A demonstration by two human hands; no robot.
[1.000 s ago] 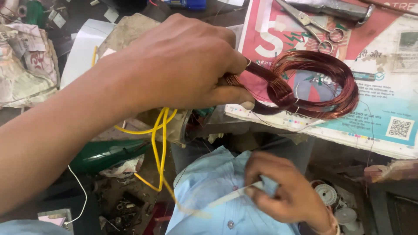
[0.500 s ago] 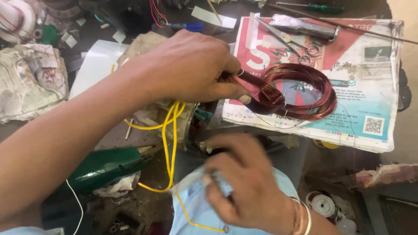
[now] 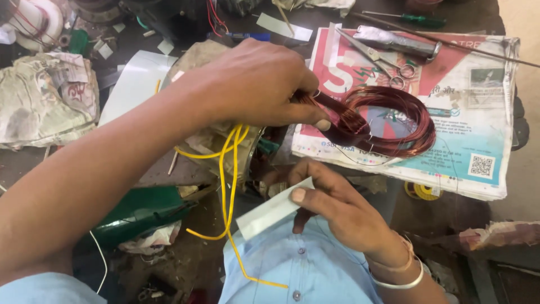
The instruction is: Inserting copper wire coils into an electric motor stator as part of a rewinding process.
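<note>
A coil of copper wire (image 3: 388, 121) is pinched at its near end between the thumb and closed fingers of the left hand (image 3: 256, 84); the rest of the coil lies on a folded newspaper (image 3: 478, 141) at the bench's right side. A white paper strip (image 3: 270, 211) is gripped by the right hand (image 3: 337, 205), thumb on top and fingers curled beneath, just below the coil and above a light blue shirt (image 3: 292, 270). 2 yellow wires (image 3: 228, 186) are seen hanging beneath the left hand, across the shirt. Scissors (image 3: 382, 62) and a grey metal tool (image 3: 399, 42) are laid on the newspaper's far part, with a green-handled screwdriver (image 3: 413, 19) beyond it.
</note>
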